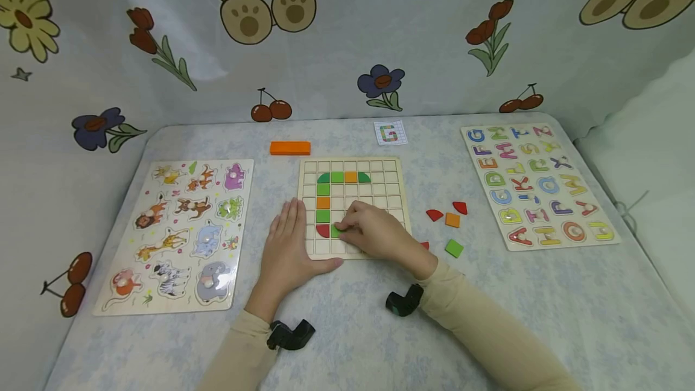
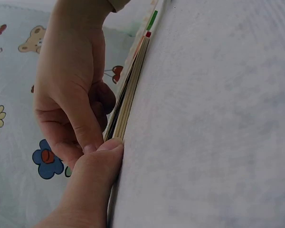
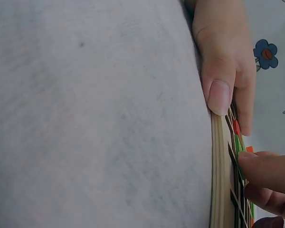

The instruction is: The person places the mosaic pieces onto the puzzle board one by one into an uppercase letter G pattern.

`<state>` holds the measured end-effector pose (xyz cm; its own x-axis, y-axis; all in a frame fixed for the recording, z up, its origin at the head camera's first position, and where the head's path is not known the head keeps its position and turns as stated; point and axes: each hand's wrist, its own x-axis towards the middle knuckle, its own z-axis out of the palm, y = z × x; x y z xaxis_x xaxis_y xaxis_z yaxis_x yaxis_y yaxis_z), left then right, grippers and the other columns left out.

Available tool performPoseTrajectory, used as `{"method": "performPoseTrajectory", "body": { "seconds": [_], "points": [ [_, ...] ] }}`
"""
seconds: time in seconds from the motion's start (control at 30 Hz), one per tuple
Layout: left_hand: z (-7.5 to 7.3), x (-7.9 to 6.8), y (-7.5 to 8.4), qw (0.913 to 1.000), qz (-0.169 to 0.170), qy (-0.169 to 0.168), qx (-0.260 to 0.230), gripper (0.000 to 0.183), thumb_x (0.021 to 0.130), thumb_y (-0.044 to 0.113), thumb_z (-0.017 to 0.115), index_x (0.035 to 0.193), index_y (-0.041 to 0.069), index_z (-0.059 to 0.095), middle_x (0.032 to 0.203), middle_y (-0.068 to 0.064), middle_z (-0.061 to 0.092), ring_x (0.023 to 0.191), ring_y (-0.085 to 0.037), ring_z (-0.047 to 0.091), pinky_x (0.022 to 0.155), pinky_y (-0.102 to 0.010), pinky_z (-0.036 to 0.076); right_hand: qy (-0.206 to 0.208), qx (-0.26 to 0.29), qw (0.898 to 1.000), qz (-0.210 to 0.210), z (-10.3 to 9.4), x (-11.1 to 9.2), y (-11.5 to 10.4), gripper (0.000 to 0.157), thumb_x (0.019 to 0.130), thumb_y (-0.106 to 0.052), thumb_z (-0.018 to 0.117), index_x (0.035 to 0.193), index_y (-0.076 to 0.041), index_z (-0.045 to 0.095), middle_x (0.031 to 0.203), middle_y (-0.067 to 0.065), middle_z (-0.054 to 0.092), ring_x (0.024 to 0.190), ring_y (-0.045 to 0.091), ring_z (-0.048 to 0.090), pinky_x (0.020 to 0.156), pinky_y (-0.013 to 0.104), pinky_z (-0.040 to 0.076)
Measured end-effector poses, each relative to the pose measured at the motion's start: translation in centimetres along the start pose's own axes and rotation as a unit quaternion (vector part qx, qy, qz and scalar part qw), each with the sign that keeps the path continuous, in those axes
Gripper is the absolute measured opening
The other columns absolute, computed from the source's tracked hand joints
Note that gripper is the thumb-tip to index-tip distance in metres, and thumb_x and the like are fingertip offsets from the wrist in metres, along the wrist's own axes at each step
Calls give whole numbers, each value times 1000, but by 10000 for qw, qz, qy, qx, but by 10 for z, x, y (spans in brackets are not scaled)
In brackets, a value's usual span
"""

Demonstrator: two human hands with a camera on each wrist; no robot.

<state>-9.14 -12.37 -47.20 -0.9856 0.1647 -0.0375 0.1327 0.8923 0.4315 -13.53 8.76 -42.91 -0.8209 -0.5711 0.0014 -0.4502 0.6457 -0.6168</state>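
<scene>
A wooden grid board lies at the middle of the table, with green and orange squares, green rounded corner pieces and a red rounded piece set in its cells. My left hand rests along the board's left edge, fingers straight; its thumb touches the front edge, as the right wrist view also shows. Thumb and fingertips of my right hand pinch a green square tile at the cell just right of the red piece. My right fingers partly hide this tile.
Loose red pieces, an orange square and a green square lie right of the board. An animal puzzle stands left, an alphabet puzzle right. Behind are an orange block and a pattern card.
</scene>
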Motion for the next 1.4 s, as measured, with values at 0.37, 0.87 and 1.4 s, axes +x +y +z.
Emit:
{"method": "performPoseTrajectory", "body": {
  "seconds": [0.37,0.87,1.4],
  "points": [
    [1,0,1,10000,-8,55,5,138,64,81,70,159,4,7,168,-12,3,157,-28,0,126,-50,9,162,-90,9962,852,-34,-31,23,20,91,-18,71,111,-17,71,91,-7,60,77,12,53,69,27,47],
    [3,0,0,9999,11,104,-70,138,63,82,69,159,4,8,168,-13,3,156,-29,1,126,-52,10,145,-991,9709,2176,-96,-90,90,34,92,-20,69,124,-10,66,115,12,65,101,28,61,85,48,53],
    [1,0,1,10000,-14,57,-13,138,63,83,69,159,4,8,168,-12,3,157,-28,1,126,-51,10,250,-416,9776,2046,-98,-94,101,15,92,-20,71,102,-14,60,95,5,60,80,21,51,68,30,43]
  ]
}}
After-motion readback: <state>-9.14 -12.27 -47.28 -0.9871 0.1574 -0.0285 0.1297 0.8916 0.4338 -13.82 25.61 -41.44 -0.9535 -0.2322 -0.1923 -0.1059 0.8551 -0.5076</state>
